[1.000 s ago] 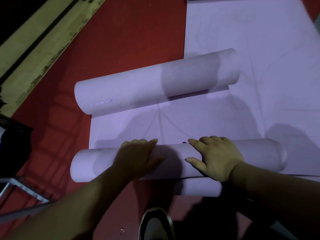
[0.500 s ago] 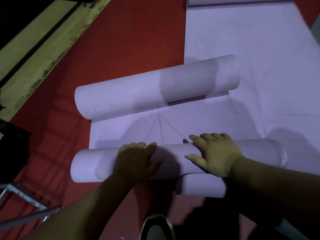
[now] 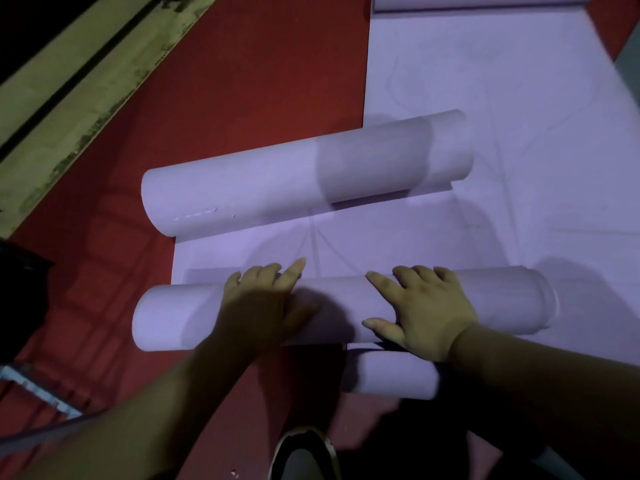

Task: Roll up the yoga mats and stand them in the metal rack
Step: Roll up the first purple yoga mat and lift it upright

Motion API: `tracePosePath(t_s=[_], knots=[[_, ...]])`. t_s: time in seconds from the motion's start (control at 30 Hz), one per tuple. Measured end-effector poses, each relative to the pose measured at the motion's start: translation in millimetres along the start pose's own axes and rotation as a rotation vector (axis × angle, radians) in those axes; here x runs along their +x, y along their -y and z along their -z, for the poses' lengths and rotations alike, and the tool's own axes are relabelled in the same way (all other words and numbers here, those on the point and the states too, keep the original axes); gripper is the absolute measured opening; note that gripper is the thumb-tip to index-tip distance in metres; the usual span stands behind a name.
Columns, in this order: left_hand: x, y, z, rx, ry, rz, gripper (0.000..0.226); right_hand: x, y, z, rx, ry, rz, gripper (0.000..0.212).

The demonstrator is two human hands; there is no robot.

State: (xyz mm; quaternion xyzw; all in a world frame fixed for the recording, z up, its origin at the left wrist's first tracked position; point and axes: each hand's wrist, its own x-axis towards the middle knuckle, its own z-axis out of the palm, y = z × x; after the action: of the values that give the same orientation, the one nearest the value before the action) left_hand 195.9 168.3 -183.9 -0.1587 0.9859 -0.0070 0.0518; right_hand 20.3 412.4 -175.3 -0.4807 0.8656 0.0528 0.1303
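You are mid-roll: your left hand [image 3: 263, 299] and right hand [image 3: 426, 310] press flat, fingers straight and gripping nothing, on the near roll [image 3: 502, 299], and beyond that roll lies unrolled mat [image 3: 346, 244], so push evenly forward toward the far roll [image 3: 277, 181].

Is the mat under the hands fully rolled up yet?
Partly: left hand and right hand press its rolled part, but a flat stretch lies spread beyond it.

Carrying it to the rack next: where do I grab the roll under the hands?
Probably the near roll at its middle span, two-handed from above on the near side: it lies crosswise, long, its far edge joined to flat mat.
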Motion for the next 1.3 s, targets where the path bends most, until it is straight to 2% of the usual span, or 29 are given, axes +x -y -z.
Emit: tracePosePath(t_s=[0.13, 0.43, 0.53, 0.67, 0.8, 0.97, 1.13, 1.3], knots=[[-16, -6, -6, 0.025, 0.007, 0.022, 0.08, 9, -3, 4, 0.013, 0.04, -0.001, 0.086], [14, 5, -6, 0.016, 0.018, 0.001, 0.07, 31, -11, 22, 0.04, 0.124, -0.002, 0.094], [30, 11, -3, -0.008, 0.078, -0.007, 0.075, 20, -4, 17, -0.033, 0.049, 0.044, 0.095], [28, 11, -5, -0.024, 0.052, -0.008, 0.084, 12, 2, 2, -0.068, -0.024, 0.078, 0.094], [40, 11, 3, -0.018, 0.152, 0.04, 0.088, 24, -3, 7, -0.06, -0.001, 0.063, 0.093], [24, 10, 2, 0.029, 0.018, -0.043, 0.094, 41, -12, 20, -0.032, 0.07, 0.072, 0.099], [26, 7, 1, 0.043, 0.028, -0.057, 0.103, 49, -18, 19, -0.026, 0.069, 0.087, 0.099], [35, 15, 3, -0.02, 0.084, -0.046, 0.103, 58, -20, 29, 0.013, 0.086, 0.068, 0.102]])
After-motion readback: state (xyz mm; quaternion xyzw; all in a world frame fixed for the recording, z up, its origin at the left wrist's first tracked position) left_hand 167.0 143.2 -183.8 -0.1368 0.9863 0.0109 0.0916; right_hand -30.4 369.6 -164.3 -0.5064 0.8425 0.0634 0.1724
